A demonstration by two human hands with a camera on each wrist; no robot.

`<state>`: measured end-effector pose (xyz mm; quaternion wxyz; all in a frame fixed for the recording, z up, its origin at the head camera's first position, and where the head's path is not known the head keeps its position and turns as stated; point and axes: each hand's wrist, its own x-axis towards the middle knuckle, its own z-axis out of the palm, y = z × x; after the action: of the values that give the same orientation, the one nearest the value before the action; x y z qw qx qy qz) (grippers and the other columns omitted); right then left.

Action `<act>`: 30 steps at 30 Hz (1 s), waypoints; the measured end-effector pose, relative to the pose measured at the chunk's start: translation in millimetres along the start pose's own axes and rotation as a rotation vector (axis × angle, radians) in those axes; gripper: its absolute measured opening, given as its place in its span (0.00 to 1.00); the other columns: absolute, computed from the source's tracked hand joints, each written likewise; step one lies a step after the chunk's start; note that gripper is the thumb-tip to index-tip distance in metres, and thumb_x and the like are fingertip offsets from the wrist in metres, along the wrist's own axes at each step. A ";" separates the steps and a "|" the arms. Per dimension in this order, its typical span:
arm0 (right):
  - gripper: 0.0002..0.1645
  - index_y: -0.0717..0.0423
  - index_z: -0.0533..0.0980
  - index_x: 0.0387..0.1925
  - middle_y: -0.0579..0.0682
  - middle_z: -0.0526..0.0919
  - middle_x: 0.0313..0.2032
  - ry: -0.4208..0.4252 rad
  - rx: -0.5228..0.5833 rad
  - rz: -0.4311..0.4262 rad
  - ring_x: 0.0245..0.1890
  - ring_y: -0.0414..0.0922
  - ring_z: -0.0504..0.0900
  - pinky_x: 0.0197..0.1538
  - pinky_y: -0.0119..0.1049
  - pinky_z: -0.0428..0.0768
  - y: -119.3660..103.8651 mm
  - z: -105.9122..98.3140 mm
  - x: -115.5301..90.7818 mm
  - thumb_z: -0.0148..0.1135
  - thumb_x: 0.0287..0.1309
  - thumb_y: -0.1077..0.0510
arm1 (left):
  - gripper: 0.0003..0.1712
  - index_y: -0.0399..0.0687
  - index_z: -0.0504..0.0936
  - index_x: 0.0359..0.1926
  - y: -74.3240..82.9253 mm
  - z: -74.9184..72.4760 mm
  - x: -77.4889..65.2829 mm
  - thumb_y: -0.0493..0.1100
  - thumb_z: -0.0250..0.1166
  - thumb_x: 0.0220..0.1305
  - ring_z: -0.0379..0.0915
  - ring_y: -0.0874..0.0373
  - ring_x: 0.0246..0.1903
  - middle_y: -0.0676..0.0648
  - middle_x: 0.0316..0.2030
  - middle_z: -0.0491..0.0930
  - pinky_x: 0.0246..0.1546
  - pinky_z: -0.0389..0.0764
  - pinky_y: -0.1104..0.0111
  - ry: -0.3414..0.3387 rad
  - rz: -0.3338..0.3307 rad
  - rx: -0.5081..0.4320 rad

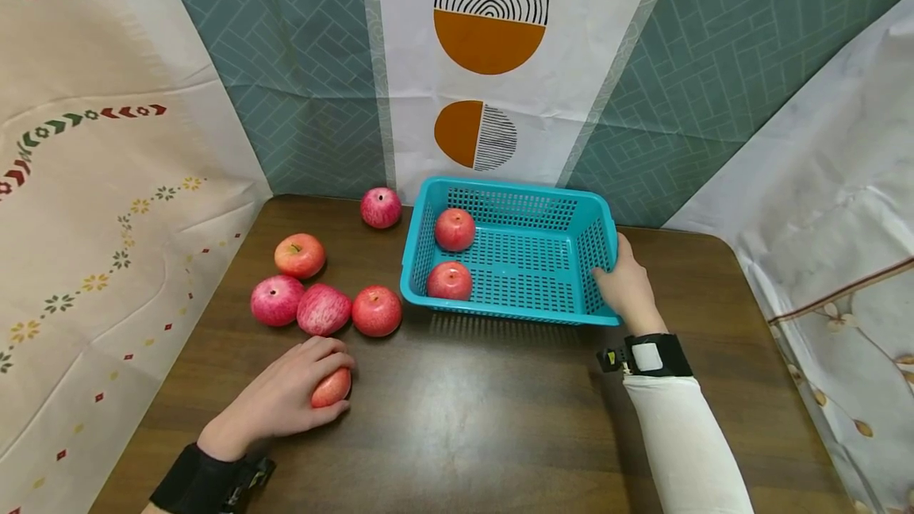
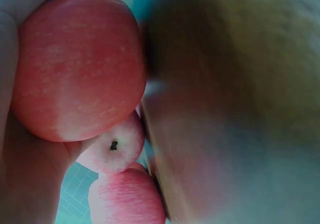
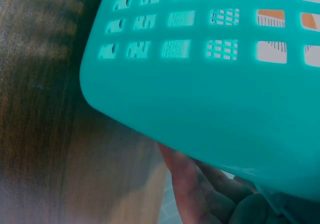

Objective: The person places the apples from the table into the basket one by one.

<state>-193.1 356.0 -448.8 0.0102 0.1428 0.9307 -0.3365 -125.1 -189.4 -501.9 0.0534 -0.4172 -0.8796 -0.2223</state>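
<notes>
At the table's near left, my left hand (image 1: pixel 296 389) holds a red apple (image 1: pixel 332 389) with its fingers curled over it. The same apple (image 2: pixel 77 66) fills the upper left of the left wrist view, against the palm. My right hand (image 1: pixel 630 285) grips the right end of a turquoise plastic basket (image 1: pixel 510 316), thumb inside the rim and fingers outside. From the right wrist view, the fingers (image 3: pixel 187 189) show beyond the basket's perforated wall (image 3: pixel 175 99). Two red apples, one farther back (image 1: pixel 455 229) and one nearer (image 1: pixel 449 281), sit at the basket's left end.
Several loose apples lie left of the basket: a red one (image 1: pixel 376 311), a streaked pink one (image 1: pixel 324 310), a pinker one (image 1: pixel 277 300), an orange-red one (image 1: pixel 300 255) and one at the back edge (image 1: pixel 382 207). Patterned cloth (image 1: pixel 307 62) hangs behind the brown wooden table (image 1: pixel 457 419).
</notes>
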 end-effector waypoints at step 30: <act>0.47 0.58 0.40 0.86 0.77 0.69 0.70 0.009 -0.003 -0.002 0.61 0.77 0.78 0.54 0.74 0.80 -0.8 -0.1 -0.8 0.53 0.78 0.59 | 0.28 0.61 0.84 0.56 19.1 -15.7 34.1 0.50 0.82 0.55 0.72 0.62 0.55 0.59 0.56 0.76 0.56 0.77 0.62 0.028 0.112 -0.114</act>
<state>-192.5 355.3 -448.1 0.0059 0.1435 0.9313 -0.3347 -134.1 -161.5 -471.7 0.0541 -0.4648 -0.8400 -0.2747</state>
